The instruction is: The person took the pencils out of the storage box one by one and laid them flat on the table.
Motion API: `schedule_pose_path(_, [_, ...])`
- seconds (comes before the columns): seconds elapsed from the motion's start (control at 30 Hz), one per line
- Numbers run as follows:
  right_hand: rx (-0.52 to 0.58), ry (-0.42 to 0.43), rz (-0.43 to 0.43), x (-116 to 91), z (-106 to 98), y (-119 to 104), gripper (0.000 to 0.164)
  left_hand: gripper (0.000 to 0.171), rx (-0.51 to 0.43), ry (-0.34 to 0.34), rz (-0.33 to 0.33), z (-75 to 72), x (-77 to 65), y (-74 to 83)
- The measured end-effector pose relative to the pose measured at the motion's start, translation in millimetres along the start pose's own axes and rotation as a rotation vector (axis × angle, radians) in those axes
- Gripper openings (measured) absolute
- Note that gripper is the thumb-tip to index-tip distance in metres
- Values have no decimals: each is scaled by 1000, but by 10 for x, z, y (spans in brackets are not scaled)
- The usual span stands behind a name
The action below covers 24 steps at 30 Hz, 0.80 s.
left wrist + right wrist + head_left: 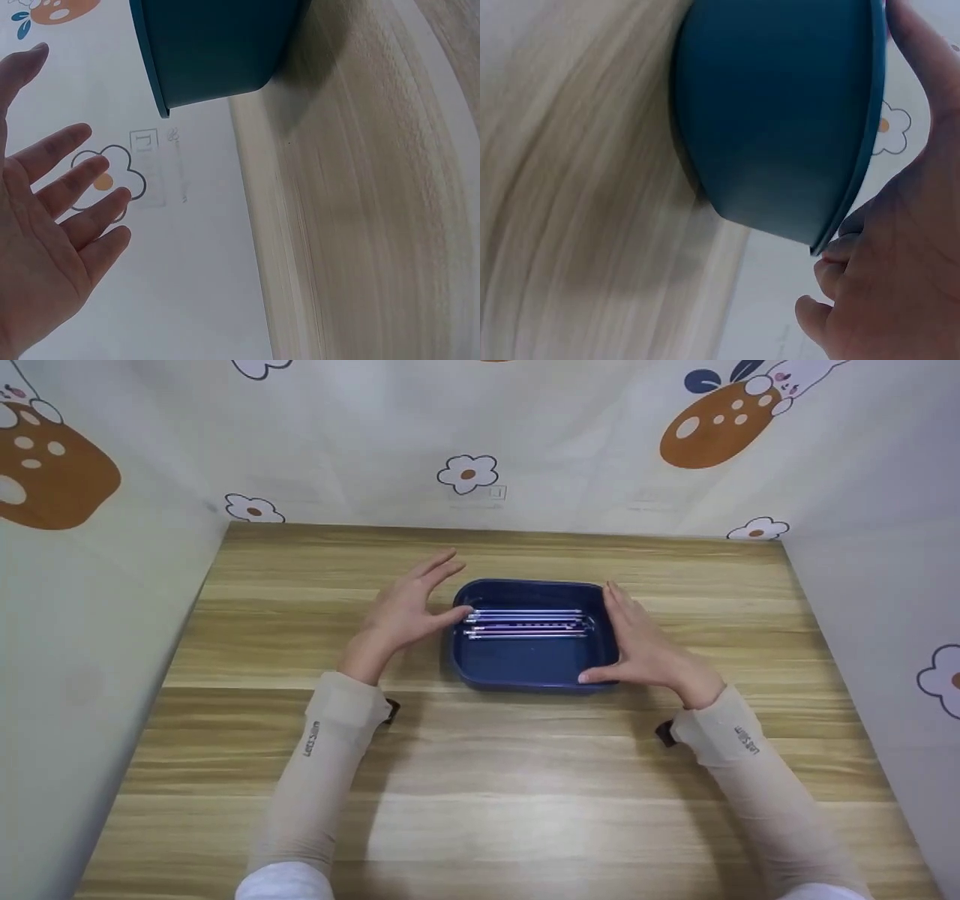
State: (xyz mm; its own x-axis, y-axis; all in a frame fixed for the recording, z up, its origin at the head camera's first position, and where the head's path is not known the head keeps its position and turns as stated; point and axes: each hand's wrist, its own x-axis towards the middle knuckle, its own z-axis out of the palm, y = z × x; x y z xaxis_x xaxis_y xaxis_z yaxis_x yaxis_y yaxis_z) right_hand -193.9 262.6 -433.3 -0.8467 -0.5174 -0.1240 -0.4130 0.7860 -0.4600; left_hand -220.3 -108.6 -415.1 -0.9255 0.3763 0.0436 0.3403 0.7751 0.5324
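Observation:
A dark blue rectangular bin (517, 664) sits on the wooden table, with several slim, shiny purple and silver pencils (525, 624) lying side by side across its floor. My left hand (409, 611) is spread at the bin's left end, thumb tip right at the rim. In the left wrist view its fingers (79, 199) are apart from the bin's wall. At the right end, my right hand (645, 645) spans the side with extended fingers. Its thumb overlaps the near right corner, and the fingertips are at the far right corner. The right wrist view shows the thumb along the bin's rim (866, 150).
The wood-grain table (487, 787) extends around the bin on all sides. A pale curtain (360, 442) printed with flowers and orange shapes stands behind the table's back edge and along both sides.

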Motion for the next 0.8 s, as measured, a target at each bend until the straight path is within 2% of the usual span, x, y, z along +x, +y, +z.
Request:
schedule_pose_path(0.37, [-38, -35, 36, -2, 0, -78, 146, 72, 17, -1, 15, 8, 40, 65])
schedule_pose_path(0.8, [5, -54, 61, 36, -32, -65, 144, 72, -58, -130, 47, 68, 122, 227])
